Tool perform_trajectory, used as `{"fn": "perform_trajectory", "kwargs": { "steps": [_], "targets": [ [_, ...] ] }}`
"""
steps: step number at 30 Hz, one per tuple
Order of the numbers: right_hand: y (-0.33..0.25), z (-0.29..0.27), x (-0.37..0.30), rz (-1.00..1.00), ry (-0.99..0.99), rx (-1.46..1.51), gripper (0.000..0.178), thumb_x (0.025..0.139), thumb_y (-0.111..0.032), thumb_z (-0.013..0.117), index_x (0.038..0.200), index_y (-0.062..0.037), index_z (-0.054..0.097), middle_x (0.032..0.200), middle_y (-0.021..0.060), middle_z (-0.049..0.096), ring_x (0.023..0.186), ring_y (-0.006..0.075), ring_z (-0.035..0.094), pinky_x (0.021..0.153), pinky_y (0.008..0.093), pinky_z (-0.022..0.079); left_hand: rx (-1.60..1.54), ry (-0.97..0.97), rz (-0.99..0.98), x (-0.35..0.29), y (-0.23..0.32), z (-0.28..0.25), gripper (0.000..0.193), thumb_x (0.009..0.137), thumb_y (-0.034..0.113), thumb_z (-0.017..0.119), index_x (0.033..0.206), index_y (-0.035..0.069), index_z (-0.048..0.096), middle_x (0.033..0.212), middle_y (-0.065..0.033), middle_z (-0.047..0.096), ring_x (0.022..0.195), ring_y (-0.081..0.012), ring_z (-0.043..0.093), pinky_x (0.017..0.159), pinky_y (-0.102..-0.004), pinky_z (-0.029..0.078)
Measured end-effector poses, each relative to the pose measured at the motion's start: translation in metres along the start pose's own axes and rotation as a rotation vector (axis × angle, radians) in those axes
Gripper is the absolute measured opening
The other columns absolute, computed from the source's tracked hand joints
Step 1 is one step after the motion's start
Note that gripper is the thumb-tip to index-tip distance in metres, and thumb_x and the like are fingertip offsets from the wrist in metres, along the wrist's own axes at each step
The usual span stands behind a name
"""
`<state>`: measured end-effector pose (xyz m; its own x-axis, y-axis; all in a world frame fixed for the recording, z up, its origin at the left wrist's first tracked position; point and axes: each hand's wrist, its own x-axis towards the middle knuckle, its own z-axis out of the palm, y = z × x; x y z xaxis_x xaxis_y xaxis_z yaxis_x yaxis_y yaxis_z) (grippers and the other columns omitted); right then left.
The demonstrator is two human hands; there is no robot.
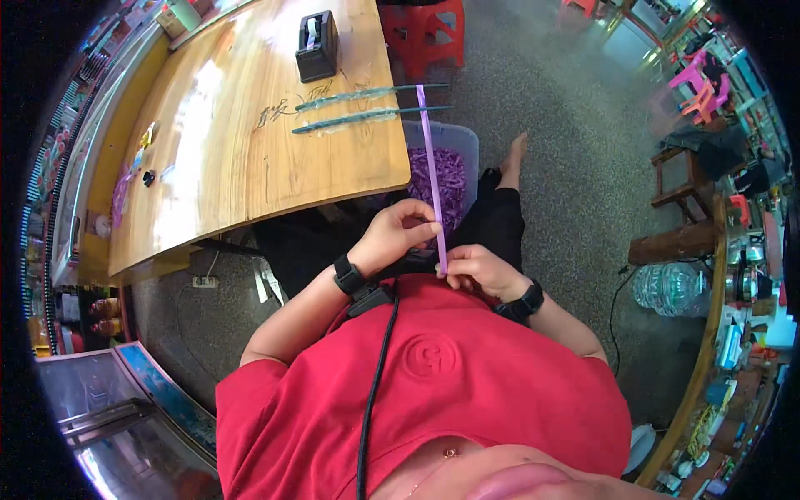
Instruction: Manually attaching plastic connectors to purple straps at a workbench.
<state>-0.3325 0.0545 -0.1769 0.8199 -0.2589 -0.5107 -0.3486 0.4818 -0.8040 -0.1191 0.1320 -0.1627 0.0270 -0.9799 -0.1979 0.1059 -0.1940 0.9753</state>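
A narrow purple ribbon (431, 175) runs from two dark green sticks, the far stick (358, 97) and the near stick (354, 122), down toward my body. Its upper end lies at the sticks' right ends, which stick out past the table's edge. My left hand (393, 236) is closed, pinching the ribbon between thumb and finger. Just below and to the right, my right hand (485, 272) is closed at the ribbon's lower end near my red shirt; some of its fingers are hidden. Clear tape appears to hold both sticks on the wooden table (250, 125).
Below the ribbon, a translucent plastic bin (472, 146) holds many purple strips (452, 179). On the table stand a black tape dispenser (317, 50) and a small black object (149, 177). A red stool (442, 33) is beyond; a large clear bottle (669, 289) lies at right.
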Motion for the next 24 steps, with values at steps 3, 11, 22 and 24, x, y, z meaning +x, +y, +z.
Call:
{"fn": "perform_trajectory", "kwargs": {
  "steps": [3, 11, 22, 24],
  "targets": [
    [-0.005, 0.003, -0.005, 0.021, -0.033, 0.039, 0.015, 0.091, -0.019, 0.062, 0.090, -0.0046, 0.068, 0.065, 0.0001, 0.061, 0.052, 0.0044, 0.048, 0.050, 0.0183, 0.034, -0.001, 0.049, -0.008, -0.002, 0.007, 0.004, 0.024, 0.092, 0.014, 0.068, 0.113, 0.004, 0.064, 0.099, -0.0015, 0.068, 0.086, -0.0090, 0.063, 0.074, -0.0253, 0.053],
    [-0.015, 0.009, -0.009, 0.033, -0.003, -0.015, 0.022, 0.095, -0.023, 0.058, 0.094, -0.0033, 0.069, 0.070, 0.0004, 0.062, 0.059, 0.0049, 0.053, 0.053, 0.0183, 0.037, 0.231, -0.189, -0.056, -0.004, 0.011, 0.005, 0.018, 0.091, 0.018, 0.070, 0.089, -0.001, 0.074, 0.077, -0.0010, 0.070, 0.072, -0.0063, 0.061, 0.068, -0.0225, 0.049],
    [-0.057, -0.026, 0.033, -0.307, 0.208, -0.243, 0.035, 0.100, -0.035, 0.056, 0.100, -0.0024, 0.068, 0.074, 0.0005, 0.064, 0.058, 0.0040, 0.050, 0.053, 0.0202, 0.038, 0.380, -0.242, -0.176, -0.012, 0.036, 0.008, 0.026, 0.088, 0.027, 0.074, 0.082, 0.002, 0.076, 0.068, -0.0029, 0.068, 0.062, -0.0074, 0.060, 0.059, -0.0235, 0.048],
    [-0.066, -0.023, 0.054, -0.353, 0.232, -0.218, 0.035, 0.099, -0.036, 0.056, 0.100, -0.0023, 0.068, 0.073, 0.0005, 0.064, 0.057, 0.0042, 0.049, 0.052, 0.0204, 0.038, 0.345, -0.257, -0.156, -0.008, 0.026, 0.007, 0.026, 0.089, 0.027, 0.073, 0.083, 0.002, 0.076, 0.069, -0.0031, 0.068, 0.063, -0.0075, 0.061, 0.060, -0.0235, 0.049]
  ]
}}
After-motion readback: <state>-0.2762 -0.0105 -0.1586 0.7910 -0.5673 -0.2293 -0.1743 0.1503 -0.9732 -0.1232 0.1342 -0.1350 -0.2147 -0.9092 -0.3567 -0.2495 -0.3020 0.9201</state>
